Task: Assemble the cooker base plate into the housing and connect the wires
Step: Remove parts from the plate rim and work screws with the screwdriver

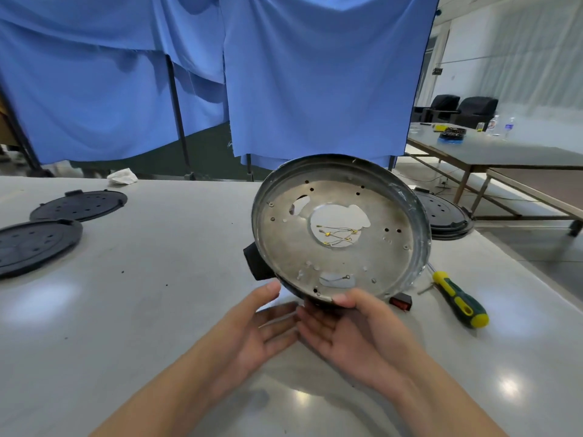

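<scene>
The round metal cooker housing [342,228] stands tilted on its near edge, its open side facing me, with a black handle [256,263] at its lower left. Thin wires with gold terminals [339,234] show through its central hole, and one more wire end sits in a lower slot [337,279]. My right hand [350,329] cups the lower rim from below, thumb pressed on the rim edge. Beside it, my left hand [255,326] lies palm up with straight fingers, the thumb tip close to the housing's lower left edge.
Two black perforated base plates [79,205] [34,244] lie at the left of the grey table. Another stack of black plates [448,216] sits behind the housing at right. A green-yellow screwdriver [459,299] and a small red switch [401,302] lie to the right.
</scene>
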### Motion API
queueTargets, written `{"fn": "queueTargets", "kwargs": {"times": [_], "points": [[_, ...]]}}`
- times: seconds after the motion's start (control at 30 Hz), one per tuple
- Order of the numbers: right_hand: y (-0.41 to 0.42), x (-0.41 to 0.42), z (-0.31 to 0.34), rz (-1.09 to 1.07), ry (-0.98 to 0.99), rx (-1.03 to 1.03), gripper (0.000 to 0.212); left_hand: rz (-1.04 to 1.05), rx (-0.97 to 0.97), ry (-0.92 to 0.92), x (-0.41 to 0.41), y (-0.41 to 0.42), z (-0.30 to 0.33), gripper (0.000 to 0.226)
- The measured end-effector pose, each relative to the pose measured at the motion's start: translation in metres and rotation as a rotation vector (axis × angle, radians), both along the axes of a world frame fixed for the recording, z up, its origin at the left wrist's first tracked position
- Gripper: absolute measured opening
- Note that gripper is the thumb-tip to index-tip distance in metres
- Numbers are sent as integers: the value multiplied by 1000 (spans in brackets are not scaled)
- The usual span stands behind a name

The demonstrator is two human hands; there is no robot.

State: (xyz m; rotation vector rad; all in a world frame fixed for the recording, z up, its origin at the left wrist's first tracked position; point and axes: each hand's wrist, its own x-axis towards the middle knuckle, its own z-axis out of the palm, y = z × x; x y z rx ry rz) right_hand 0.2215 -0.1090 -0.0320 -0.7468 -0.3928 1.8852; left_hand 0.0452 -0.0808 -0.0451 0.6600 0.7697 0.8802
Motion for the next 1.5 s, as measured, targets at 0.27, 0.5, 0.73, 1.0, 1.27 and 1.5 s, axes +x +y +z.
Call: {"fn": "queueTargets", "kwargs": {"times": [0.27, 0.5, 0.73, 1.0, 1.27, 1.5], "points": [[1, -9, -3, 49, -19, -85, 53, -103, 86, 65, 5, 0, -1, 32], [1, -14, -2, 61, -16, -135, 51, -79, 50, 149, 7, 3, 3, 38], [4, -9, 9, 73, -43, -233, 47, -102, -85, 255, 8, 10, 16, 66], [1, -3, 12, 132, -124, -258, 60, -115, -177, 294, 6, 16, 18, 80], [-13, 29, 6, 154, -247, -164, 61, -79, -189, 213, 3, 19, 15, 83], [1, 122, 14, -279, -1584, 99, 7, -60, -188, 197, 2, 20, 12, 89]]}}
